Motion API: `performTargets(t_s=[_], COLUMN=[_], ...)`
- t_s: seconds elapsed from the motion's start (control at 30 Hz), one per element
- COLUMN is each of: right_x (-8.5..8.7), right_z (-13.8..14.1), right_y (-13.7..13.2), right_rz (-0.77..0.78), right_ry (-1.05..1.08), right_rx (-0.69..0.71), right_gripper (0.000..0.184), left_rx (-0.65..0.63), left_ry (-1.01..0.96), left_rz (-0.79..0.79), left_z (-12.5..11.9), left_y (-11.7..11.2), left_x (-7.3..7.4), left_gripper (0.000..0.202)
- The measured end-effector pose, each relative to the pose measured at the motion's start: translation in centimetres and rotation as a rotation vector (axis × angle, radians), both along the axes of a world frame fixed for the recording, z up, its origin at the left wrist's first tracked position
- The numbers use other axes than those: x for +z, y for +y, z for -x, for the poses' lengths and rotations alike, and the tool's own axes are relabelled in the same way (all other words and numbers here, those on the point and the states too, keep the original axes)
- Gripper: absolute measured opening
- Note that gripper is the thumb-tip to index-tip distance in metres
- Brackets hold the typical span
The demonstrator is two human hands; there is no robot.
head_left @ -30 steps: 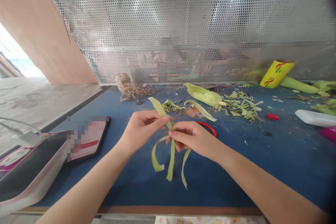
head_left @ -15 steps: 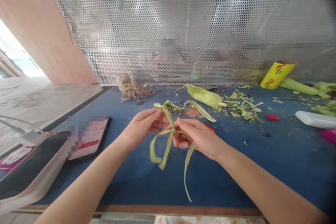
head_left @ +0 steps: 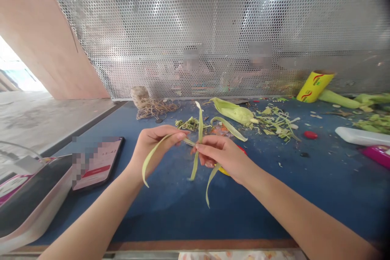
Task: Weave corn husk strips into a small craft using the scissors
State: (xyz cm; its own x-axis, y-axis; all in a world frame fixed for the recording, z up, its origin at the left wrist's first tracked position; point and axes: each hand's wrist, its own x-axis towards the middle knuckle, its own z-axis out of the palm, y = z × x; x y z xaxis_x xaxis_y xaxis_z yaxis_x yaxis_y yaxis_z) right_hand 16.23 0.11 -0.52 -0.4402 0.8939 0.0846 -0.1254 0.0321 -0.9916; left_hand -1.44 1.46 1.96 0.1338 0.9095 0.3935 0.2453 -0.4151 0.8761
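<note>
The left hand [head_left: 150,138] has moved outward from the centre and now pinches a pale green husk strip [head_left: 145,166] between thumb and fingertips, its tail curling down over the fingers. Half a second ago those fingers were loose beside the crossing, and this strip hung lower. The right hand [head_left: 224,152] grips the crossing, where 3 further ends spread: an upright end [head_left: 200,124], a lower end [head_left: 194,166] and a drooping end [head_left: 209,185] under the right hand. That leaves the strip under apparent control from 2 points, with the join probably held steady; whether it is knotted is hidden. Everything hangs above the blue bench [head_left: 170,219]. Just beyond the hands lie a loose strip [head_left: 230,128] and a whole husk [head_left: 233,111], with shredded scraps [head_left: 283,126] to its right.
</note>
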Motion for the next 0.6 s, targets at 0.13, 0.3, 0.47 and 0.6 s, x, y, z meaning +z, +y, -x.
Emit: performTargets(t_s=[0.13, 0.3, 0.47, 0.6], right_x=[-0.1, -0.1, -0.2, -0.2], right_z=[0.1, 0.0, 0.0, -0.3], right_y=[0.2, 0.6, 0.9, 1.2], right_rz=[0.064, 0.027, 0.037, 0.047], right_ry=[0.122, 0.197, 0.203, 0.238], right_rx=[0.010, -0.056, -0.184, -0.207], right_gripper=[0.021, 0.021, 0.019, 0.017], left_rx=[-0.114, -0.350, -0.293, -0.249], left_ry=[-0.105, -0.159, -0.117, -0.115], left_rz=[0.169, 0.442, 0.454, 0.521], left_z=[-0.2, -1.5, -1.7, -1.5], left_y=[0.2, -0.5, -0.9, -0.8], left_x=[-0.7, -0.8, -0.7, -0.6], left_gripper=[0.021, 0.050, 0.048, 0.048])
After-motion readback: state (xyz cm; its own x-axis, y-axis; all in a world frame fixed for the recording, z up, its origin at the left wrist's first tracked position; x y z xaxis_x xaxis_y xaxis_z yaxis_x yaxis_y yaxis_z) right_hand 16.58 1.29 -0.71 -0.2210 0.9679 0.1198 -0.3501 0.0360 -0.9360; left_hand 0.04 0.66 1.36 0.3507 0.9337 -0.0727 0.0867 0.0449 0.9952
